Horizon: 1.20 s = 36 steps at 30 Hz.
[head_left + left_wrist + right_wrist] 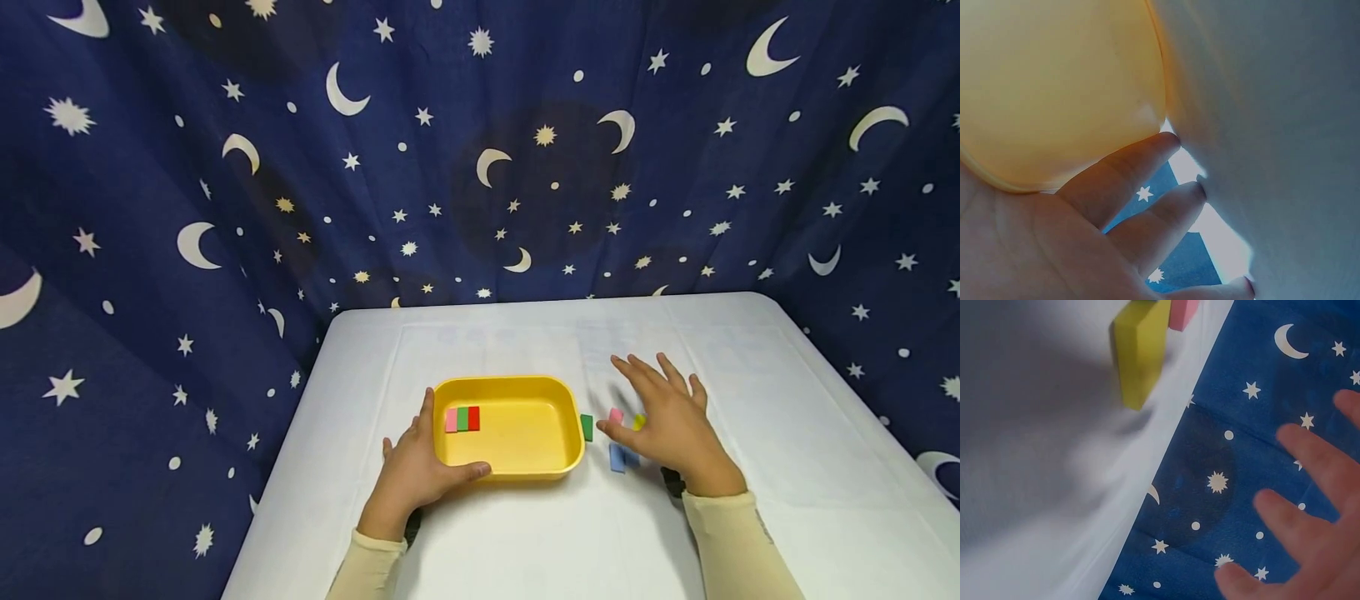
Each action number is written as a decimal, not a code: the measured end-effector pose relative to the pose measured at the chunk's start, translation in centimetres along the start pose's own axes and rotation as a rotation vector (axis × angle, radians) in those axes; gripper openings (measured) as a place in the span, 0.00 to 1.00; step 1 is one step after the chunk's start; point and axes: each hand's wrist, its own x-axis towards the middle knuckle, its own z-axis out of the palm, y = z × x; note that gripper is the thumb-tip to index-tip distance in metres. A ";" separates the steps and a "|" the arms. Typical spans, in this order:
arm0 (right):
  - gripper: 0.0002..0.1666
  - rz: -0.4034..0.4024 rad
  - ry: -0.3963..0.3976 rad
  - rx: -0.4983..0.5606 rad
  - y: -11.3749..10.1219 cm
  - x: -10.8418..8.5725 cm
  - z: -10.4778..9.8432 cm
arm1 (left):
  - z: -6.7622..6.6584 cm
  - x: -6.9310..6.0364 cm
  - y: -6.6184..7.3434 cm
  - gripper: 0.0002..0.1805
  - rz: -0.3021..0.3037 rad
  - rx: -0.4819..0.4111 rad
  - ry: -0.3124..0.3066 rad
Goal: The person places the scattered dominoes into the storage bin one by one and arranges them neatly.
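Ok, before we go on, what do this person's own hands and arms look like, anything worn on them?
Both the left hand and the right hand are bare, with no gloves or rings visible. The left sleeve and right sleeve are long, plain and cream-coloured. A black item partly shows at each wrist; too little is visible to identify it.

Starry blue curtains (420,192) around a white-covered table (555,533) suggest a curtained-off booth.

The head camera looks forward and down over the table (540,542). Both wrist cameras, very near, share parts with it: left the tray (525,433), right the yellow block (1138,359).
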 end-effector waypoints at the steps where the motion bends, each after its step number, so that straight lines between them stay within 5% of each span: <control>1: 0.63 0.007 -0.025 0.002 0.0 0.0 0.1 | 0.0 0.0 0.0 0.88 0.000 -0.002 -0.001; 15: 0.69 0.068 -0.298 -0.022 -0.4 0.0 1.5 | -0.1 0.0 0.0 0.88 0.000 -0.007 0.002; 36: 0.64 0.100 -0.335 -0.008 -0.6 0.1 1.0 | -0.1 -0.1 0.0 0.88 0.000 -0.001 -0.007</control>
